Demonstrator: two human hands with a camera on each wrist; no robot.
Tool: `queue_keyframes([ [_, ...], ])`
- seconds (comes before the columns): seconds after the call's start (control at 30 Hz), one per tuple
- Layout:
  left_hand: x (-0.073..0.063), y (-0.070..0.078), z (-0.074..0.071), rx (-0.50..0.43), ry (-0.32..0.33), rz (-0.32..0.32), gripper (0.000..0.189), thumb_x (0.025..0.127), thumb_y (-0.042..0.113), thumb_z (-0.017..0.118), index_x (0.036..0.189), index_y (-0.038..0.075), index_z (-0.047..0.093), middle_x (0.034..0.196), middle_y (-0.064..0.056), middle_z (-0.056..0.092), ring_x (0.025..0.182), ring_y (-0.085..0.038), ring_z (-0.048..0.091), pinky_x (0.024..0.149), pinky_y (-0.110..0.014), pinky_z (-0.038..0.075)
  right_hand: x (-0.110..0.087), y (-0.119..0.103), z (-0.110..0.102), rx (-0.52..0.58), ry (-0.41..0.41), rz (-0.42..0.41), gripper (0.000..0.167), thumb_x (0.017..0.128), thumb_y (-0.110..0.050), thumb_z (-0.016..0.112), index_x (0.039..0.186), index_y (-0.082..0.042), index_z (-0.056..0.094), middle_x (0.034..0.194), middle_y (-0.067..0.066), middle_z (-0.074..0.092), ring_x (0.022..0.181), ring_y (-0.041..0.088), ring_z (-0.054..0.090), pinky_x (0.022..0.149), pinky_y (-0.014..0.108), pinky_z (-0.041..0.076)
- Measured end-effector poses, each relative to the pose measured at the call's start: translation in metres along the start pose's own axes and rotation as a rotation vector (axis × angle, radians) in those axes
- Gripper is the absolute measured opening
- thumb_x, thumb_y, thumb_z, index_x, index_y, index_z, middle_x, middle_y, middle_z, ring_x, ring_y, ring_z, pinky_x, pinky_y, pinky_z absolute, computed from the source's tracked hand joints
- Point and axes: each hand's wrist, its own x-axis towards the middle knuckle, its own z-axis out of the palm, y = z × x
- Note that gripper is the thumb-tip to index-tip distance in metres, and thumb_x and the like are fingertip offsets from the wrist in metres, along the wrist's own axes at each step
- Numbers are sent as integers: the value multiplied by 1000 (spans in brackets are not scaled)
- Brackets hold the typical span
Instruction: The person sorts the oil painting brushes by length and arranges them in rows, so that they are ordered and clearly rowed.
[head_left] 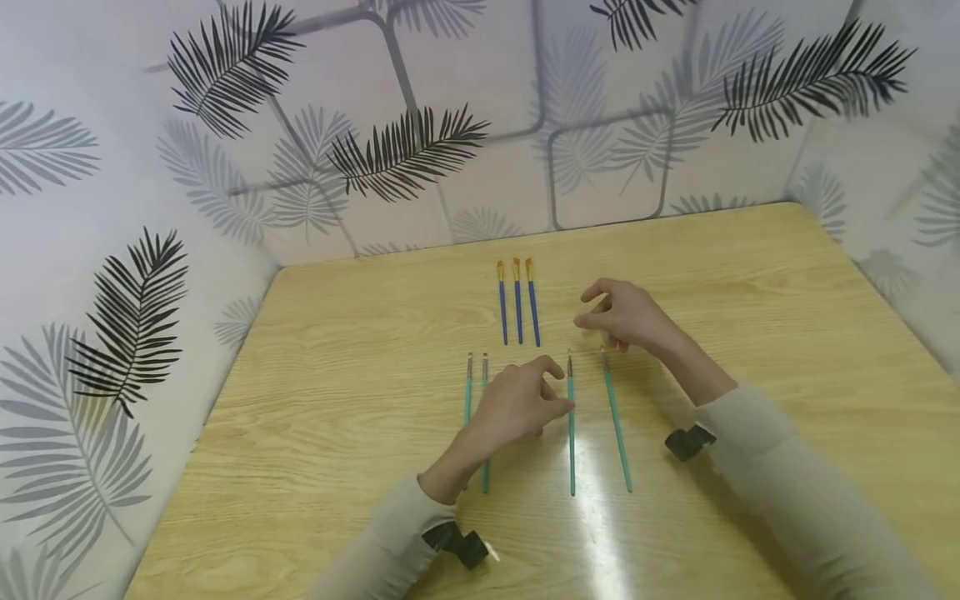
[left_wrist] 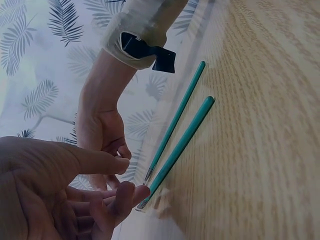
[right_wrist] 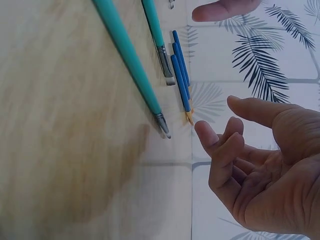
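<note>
My left hand hovers over the wooden table with thumb and index finger bent and apart, holding nothing. Beneath and left of it lie two teal-handled paintbrushes, partly hidden by the hand. Just right of its fingertips is a third teal paintbrush, and farther right another, slightly slanted teal paintbrush. Above the tip of that slanted one, my right hand hangs with loosely bent fingers and nothing between them. In the right wrist view, a gap separates the right fingers from the nearest teal paintbrush.
Three blue-handled paintbrushes with orange bristles lie side by side farther back, left of the right hand. The wood-grain table meets a leaf-patterned wall behind and at the sides. Dark camera mounts sit on both wrists.
</note>
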Motion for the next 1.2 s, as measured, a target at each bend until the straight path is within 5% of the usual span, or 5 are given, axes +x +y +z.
queue_keyframes([
  [0.93, 9, 3, 6, 75, -22, -46, 50, 94, 31, 78, 132, 2, 62, 82, 2, 77, 48, -10, 66, 43, -19, 40, -34, 19, -5, -20, -44, 39, 52, 97, -26, 74, 133, 6, 54, 111, 25, 69, 45, 10, 44, 46, 26, 41],
  [1.2, 11, 4, 9, 76, -22, -57, 50, 93, 29, 80, 130, 1, 63, 82, 0, 77, 49, -9, 66, 47, -21, 46, -44, 24, -6, -50, -87, 82, 49, 98, -27, 73, 131, 5, 54, 102, 19, 73, 46, 10, 42, 47, 25, 38],
])
